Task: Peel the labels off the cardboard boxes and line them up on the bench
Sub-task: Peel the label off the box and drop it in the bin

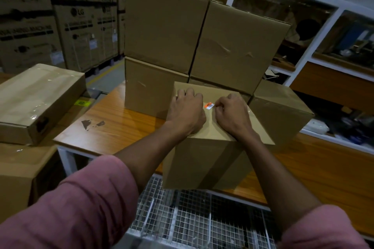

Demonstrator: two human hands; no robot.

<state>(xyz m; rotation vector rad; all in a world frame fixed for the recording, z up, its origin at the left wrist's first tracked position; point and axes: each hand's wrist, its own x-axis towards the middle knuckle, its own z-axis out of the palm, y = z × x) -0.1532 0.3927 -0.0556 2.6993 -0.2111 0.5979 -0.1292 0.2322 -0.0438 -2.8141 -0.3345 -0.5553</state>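
A plain cardboard box point(204, 159) stands on the wooden bench point(113, 127), its near corner over the bench's front edge. On its top lies a small orange and white barcode label point(209, 105). My left hand point(186, 113) rests on the box top left of the label, fingers curled over the top face. My right hand point(230, 113) sits right of the label, and its thumb and fingertips pinch the label's right edge.
Several larger cardboard boxes point(166, 26) are stacked right behind, and one more point(281, 111) stands to the right. A flat taped box point(38, 101) lies on other boxes at left. White shelving point(303, 50) rises behind the bench. A wire mesh rack point(190, 220) is below.
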